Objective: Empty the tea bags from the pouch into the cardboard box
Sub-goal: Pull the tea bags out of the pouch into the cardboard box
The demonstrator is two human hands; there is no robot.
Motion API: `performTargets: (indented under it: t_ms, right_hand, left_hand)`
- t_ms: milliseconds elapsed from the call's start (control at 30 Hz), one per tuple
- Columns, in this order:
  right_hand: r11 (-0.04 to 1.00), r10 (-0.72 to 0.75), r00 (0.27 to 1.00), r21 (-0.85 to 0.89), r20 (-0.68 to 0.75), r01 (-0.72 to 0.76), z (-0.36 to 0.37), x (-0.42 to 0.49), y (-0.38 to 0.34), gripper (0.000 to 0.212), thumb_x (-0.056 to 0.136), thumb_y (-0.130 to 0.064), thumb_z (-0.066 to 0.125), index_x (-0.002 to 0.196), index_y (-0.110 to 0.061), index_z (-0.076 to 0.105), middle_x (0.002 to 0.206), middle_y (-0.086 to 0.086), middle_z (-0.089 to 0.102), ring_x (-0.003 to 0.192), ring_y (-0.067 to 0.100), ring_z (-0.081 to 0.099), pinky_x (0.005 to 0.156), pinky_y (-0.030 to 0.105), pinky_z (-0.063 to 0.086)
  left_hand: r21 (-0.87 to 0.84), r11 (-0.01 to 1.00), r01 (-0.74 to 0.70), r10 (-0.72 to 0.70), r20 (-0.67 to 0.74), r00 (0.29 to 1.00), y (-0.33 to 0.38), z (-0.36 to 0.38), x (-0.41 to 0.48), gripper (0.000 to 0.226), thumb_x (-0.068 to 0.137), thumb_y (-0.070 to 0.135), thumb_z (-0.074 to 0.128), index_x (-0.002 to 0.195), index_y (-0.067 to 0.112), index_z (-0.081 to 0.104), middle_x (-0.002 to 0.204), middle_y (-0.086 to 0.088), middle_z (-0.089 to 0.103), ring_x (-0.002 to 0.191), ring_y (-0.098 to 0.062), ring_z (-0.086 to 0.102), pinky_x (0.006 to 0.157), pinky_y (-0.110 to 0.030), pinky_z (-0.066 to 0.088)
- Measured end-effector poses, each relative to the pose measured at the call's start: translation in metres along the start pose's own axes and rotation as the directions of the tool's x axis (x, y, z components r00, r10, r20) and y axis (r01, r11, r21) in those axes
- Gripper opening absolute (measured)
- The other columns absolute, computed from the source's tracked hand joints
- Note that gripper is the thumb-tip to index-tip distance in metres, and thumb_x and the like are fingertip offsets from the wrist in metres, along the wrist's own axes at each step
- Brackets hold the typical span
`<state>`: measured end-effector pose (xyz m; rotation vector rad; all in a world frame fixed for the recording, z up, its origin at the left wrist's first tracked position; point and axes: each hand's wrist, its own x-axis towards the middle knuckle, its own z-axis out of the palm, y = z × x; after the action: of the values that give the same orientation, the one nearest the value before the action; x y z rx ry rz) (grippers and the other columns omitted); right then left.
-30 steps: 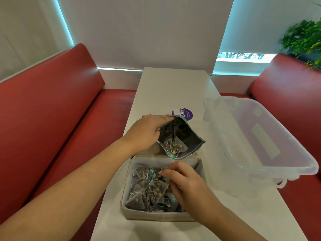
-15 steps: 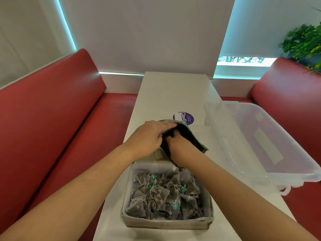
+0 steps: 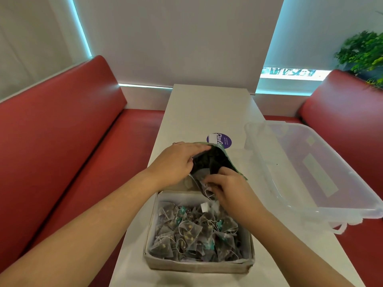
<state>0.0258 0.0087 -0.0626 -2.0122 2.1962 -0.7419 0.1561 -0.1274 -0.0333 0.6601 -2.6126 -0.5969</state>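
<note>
R hand (image 3: 226, 190) out of pouch (image 3: 209, 162), pinching tea bag (image 3: 201, 180).

Dark grey tea bags (image 3: 194, 235) bear teal tags (image 3: 182, 212); pouch (image 3: 209, 162) green outside, cardboard box (image 3: 196, 266) beige, benches (image 3: 62, 131) red.

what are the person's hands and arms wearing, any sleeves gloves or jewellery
The left forearm and right forearm are bare to the frame edge: no sleeves, watch or bracelet. No gloves. The left hand has a small speck on a far finger, perhaps a ring, too small to tell. The right hand wears nothing visible.
</note>
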Motion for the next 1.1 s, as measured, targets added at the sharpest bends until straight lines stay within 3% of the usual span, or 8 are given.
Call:
performTargets:
  t_ms: [133, 267, 500, 567, 800, 900, 1000, 1100]
  right_hand:
    - [0.962, 0.021, 0.997, 0.273, -0.075, 0.001, -0.010, -0.029, -0.003, 0.022, 0.085, -0.009, 0.065, 0.099, -0.025, 0.072, 0.089, -0.010, 0.058, 0.079, 0.002, 0.057, 0.070, 0.012, 0.047]
    - [0.893, 0.069, 0.998, 0.447, -0.011, -0.057, -0.003, -0.044, -0.007, 0.014, 0.084, -0.014, 0.068, 0.090, -0.025, 0.073, 0.084, -0.010, 0.063, 0.081, 0.006, 0.059, 0.071, 0.015, 0.048]
    - [0.964, 0.024, 0.959, 0.249, 0.283, -0.098, 0.038, -0.054, -0.003, 0.025, 0.089, -0.011, 0.057, 0.108, -0.022, 0.069, 0.105, -0.006, 0.064, 0.092, 0.001, 0.057, 0.079, 0.002, 0.039]
    - [0.980, 0.003, 0.948, 0.186, 0.318, -0.066, 0.043, -0.056, 0.000, 0.034, 0.089, -0.011, 0.056, 0.118, -0.026, 0.064, 0.116, -0.006, 0.062, 0.101, 0.005, 0.056, 0.088, 0.007, 0.040]
    - [0.986, -0.026, 0.999, 0.165, -0.035, 0.032, 0.023, -0.060, 0.002, 0.020, 0.087, -0.014, 0.062, 0.104, -0.025, 0.068, 0.109, -0.011, 0.058, 0.092, 0.001, 0.056, 0.081, 0.013, 0.050]
    - [0.990, -0.100, 0.984, 0.109, 0.150, 0.083, 0.028, -0.060, 0.003, 0.023, 0.089, -0.024, 0.060, 0.110, -0.028, 0.066, 0.114, -0.010, 0.058, 0.102, 0.005, 0.055, 0.089, 0.025, 0.050]
    - [0.989, -0.149, 0.857, 0.077, 0.493, 0.128, 0.049, -0.060, -0.003, 0.037, 0.092, -0.021, 0.053, 0.128, -0.030, 0.056, 0.135, -0.004, 0.052, 0.125, 0.017, 0.044, 0.106, 0.036, 0.038]
    - [0.991, -0.126, 0.781, 0.047, 0.612, 0.123, 0.061, -0.056, -0.009, 0.045, 0.095, -0.017, 0.044, 0.137, -0.035, 0.044, 0.146, -0.003, 0.040, 0.132, 0.024, 0.035, 0.109, 0.046, 0.033]
  left_hand:
    - [-0.010, 1.000, -0.008, 0.008, -0.008, 1.000, -0.001, -0.001, 0.001, 0.060, 0.088, -0.003, 0.046, 0.137, 0.032, 0.049, 0.140, 0.010, 0.052, 0.128, -0.011, 0.047, 0.104, -0.021, 0.033]
    - [-0.007, 1.000, -0.011, 0.011, -0.016, 1.000, 0.001, -0.001, 0.001, 0.060, 0.087, -0.004, 0.047, 0.135, 0.031, 0.050, 0.139, 0.009, 0.054, 0.128, -0.012, 0.048, 0.104, -0.024, 0.034]
    - [-0.027, 1.000, 0.001, -0.001, -0.020, 1.000, 0.002, 0.000, -0.001, 0.063, 0.083, -0.007, 0.047, 0.134, 0.031, 0.053, 0.136, 0.008, 0.056, 0.126, -0.014, 0.050, 0.102, -0.025, 0.037]
    - [-0.025, 1.000, 0.007, -0.007, -0.017, 1.000, 0.002, 0.000, -0.001, 0.062, 0.085, -0.006, 0.047, 0.134, 0.032, 0.053, 0.137, 0.009, 0.056, 0.126, -0.014, 0.050, 0.103, -0.027, 0.038]
    - [-0.037, 0.999, 0.014, -0.015, -0.018, 1.000, 0.002, -0.001, -0.002, 0.061, 0.086, -0.006, 0.047, 0.134, 0.032, 0.052, 0.139, 0.009, 0.054, 0.128, -0.014, 0.047, 0.104, -0.028, 0.038]
    - [-0.049, 0.999, 0.014, -0.014, -0.014, 1.000, 0.003, 0.000, -0.001, 0.061, 0.086, -0.006, 0.047, 0.134, 0.031, 0.052, 0.139, 0.008, 0.054, 0.128, -0.014, 0.047, 0.103, -0.026, 0.037]
    - [-0.065, 0.998, 0.016, -0.017, -0.009, 1.000, 0.003, 0.000, -0.001, 0.061, 0.086, -0.006, 0.046, 0.134, 0.031, 0.052, 0.139, 0.007, 0.054, 0.129, -0.015, 0.047, 0.105, -0.029, 0.038]
    - [-0.083, 0.996, 0.021, -0.021, -0.004, 1.000, 0.003, -0.001, -0.001, 0.061, 0.087, -0.005, 0.046, 0.135, 0.032, 0.051, 0.139, 0.007, 0.053, 0.130, -0.015, 0.047, 0.107, -0.033, 0.040]
